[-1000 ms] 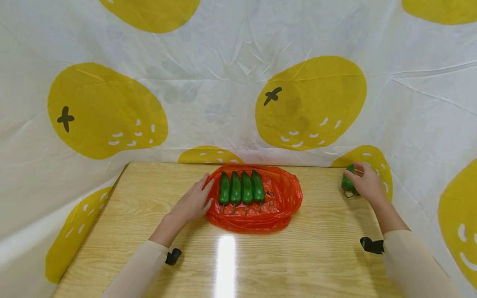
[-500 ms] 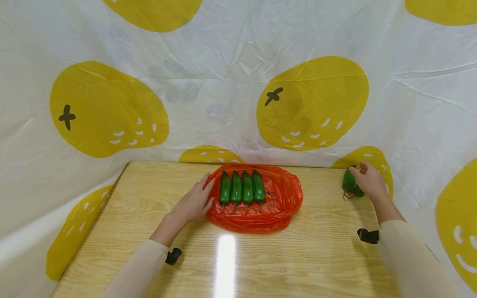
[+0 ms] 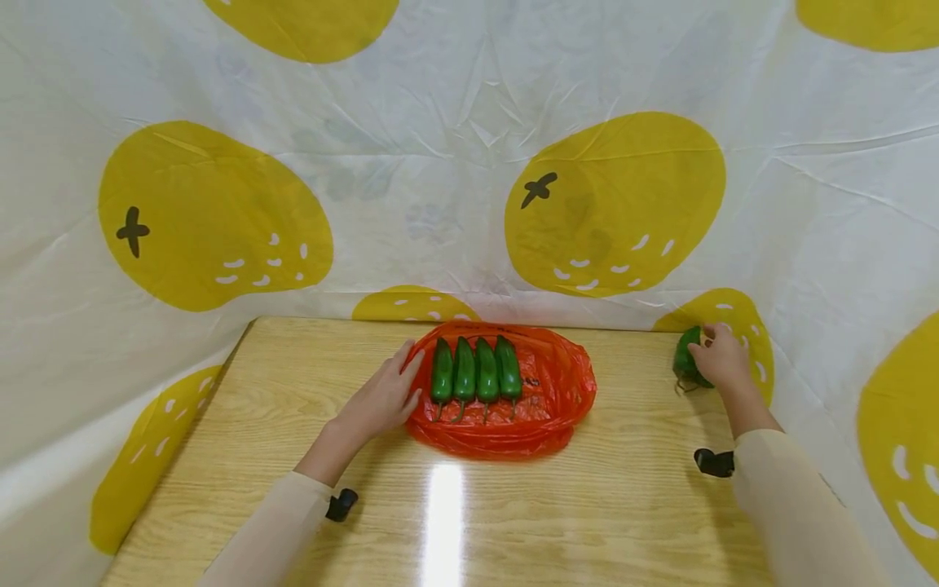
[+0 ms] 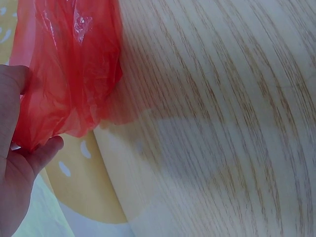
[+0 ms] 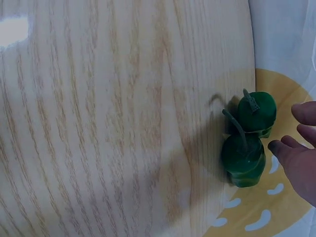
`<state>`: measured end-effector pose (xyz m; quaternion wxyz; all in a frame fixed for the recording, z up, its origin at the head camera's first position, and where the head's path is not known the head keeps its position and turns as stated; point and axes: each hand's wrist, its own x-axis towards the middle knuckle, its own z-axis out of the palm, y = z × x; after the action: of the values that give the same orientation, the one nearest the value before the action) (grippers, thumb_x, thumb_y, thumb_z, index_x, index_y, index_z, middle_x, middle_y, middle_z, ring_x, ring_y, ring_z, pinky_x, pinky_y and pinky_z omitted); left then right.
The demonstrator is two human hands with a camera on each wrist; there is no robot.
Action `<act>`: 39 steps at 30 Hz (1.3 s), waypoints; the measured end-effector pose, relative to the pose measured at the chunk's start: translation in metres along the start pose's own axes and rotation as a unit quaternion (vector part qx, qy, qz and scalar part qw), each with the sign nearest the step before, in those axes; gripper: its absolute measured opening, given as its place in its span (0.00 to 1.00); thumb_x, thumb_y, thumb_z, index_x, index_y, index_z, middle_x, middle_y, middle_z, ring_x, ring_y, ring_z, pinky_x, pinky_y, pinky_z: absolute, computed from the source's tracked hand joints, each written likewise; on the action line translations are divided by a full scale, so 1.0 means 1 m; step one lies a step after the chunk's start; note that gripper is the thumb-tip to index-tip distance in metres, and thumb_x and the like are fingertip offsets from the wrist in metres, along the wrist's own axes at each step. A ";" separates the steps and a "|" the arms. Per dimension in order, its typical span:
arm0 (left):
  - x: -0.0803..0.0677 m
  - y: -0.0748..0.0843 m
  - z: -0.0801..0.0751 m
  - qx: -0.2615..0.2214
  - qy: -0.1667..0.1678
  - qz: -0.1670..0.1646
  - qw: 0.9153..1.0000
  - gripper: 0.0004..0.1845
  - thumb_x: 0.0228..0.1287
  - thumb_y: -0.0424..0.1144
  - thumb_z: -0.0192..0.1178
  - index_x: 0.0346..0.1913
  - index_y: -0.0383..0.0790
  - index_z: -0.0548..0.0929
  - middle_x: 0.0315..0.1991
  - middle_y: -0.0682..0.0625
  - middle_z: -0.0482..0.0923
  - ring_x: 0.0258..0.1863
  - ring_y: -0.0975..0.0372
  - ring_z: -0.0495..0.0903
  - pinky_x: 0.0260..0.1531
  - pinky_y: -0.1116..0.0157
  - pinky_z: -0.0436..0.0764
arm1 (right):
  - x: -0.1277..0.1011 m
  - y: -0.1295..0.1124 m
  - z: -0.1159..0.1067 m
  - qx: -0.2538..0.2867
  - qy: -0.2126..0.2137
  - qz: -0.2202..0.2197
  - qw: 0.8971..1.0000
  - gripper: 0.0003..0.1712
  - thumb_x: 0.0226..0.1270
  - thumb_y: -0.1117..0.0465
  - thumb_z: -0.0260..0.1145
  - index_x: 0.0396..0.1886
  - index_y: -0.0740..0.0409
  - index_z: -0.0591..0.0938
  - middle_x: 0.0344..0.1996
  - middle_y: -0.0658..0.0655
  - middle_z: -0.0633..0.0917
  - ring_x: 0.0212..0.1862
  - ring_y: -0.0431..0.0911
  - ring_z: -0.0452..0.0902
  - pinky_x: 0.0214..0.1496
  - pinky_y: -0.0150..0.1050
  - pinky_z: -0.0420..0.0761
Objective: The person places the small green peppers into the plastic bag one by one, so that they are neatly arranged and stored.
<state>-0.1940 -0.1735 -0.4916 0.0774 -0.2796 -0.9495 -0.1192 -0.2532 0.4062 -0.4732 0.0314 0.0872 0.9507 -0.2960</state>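
Observation:
Several long green peppers [image 3: 465, 371] lie side by side on a spread red plastic bag [image 3: 561, 383], stems toward the person. My left hand [image 3: 374, 405] rests at the bag's left rim, fingers spread and fairly straight; in the left wrist view the red film [image 4: 69, 74] lies between thumb and fingers. Far right, two more green peppers sit together: a nearer one [image 5: 243, 160] and another [image 5: 257, 114] next to it. My right hand [image 3: 722, 359] is close beside them, thumb near a pepper. In the right wrist view a small gap separates fingertips and peppers.
The wooden table [image 3: 616, 505] reaches back to a white curtain [image 3: 433, 187] printed with yellow fruit, which also hangs along both sides. The right-hand peppers sit near the table's far right corner. A bright reflection lies on the wood in front of the bag.
My right hand has loosened from the peppers at the right, opened, then shifted slightly left and closer to them again; both peppers became visible. The left hand and bag have not moved.

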 end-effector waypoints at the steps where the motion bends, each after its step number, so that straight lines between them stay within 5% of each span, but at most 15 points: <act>1: 0.000 0.000 0.000 0.000 -0.001 0.000 1.000 0.36 0.72 0.39 0.62 0.76 0.26 0.64 0.78 0.28 0.57 0.65 0.37 0.76 0.65 0.47 0.79 | 0.000 0.000 0.001 -0.004 -0.002 0.001 1.000 0.36 0.82 0.59 0.51 0.77 0.79 0.54 0.72 0.83 0.60 0.70 0.77 0.61 0.78 0.71 0.47; 6: -0.002 0.000 0.000 0.003 0.000 0.000 1.000 0.36 0.71 0.38 0.63 0.76 0.26 0.65 0.77 0.27 0.58 0.65 0.38 0.76 0.64 0.48 0.79 | 0.000 0.001 0.005 -0.006 -0.015 0.023 1.000 0.36 0.80 0.63 0.52 0.79 0.76 0.53 0.73 0.82 0.60 0.69 0.77 0.61 0.65 0.70 0.72; 20: -0.002 0.001 -0.001 -0.001 0.006 0.003 1.000 0.35 0.70 0.37 0.63 0.75 0.25 0.66 0.77 0.27 0.58 0.65 0.38 0.76 0.65 0.48 0.78 | 0.004 0.003 0.018 -0.012 0.014 0.005 1.000 0.35 0.73 0.65 0.64 0.75 0.71 0.65 0.65 0.83 0.72 0.65 0.76 0.69 0.57 0.66 0.80; 25: -0.002 0.001 -0.002 -0.003 0.004 0.001 1.000 0.36 0.70 0.37 0.63 0.76 0.25 0.65 0.78 0.27 0.57 0.65 0.38 0.76 0.65 0.48 0.78 | 0.005 -0.001 0.018 -0.031 0.021 0.006 0.999 0.39 0.70 0.62 0.68 0.74 0.75 0.65 0.60 0.83 0.76 0.60 0.76 0.71 0.59 0.69 0.75; 30: -0.001 0.000 -0.002 -0.005 0.004 0.000 1.000 0.36 0.70 0.37 0.63 0.76 0.25 0.64 0.78 0.28 0.57 0.66 0.38 0.75 0.66 0.48 0.78 | 0.005 -0.006 0.016 -0.048 0.001 0.022 0.999 0.44 0.70 0.57 0.68 0.75 0.79 0.61 0.61 0.84 0.73 0.62 0.78 0.66 0.67 0.73 0.65; 39: -0.002 0.000 -0.002 -0.002 0.006 0.002 1.000 0.36 0.70 0.37 0.63 0.76 0.25 0.65 0.77 0.28 0.58 0.67 0.38 0.74 0.66 0.48 0.78 | 0.002 -0.012 0.018 -0.047 -0.037 0.035 0.998 0.48 0.72 0.53 0.68 0.75 0.82 0.57 0.67 0.85 0.67 0.66 0.79 0.65 0.65 0.69 0.74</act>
<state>-0.1926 -0.1752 -0.4899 0.0828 -0.2807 -0.9483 -0.1227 -0.2574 0.3869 -0.4812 0.0809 0.1082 0.9580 -0.2529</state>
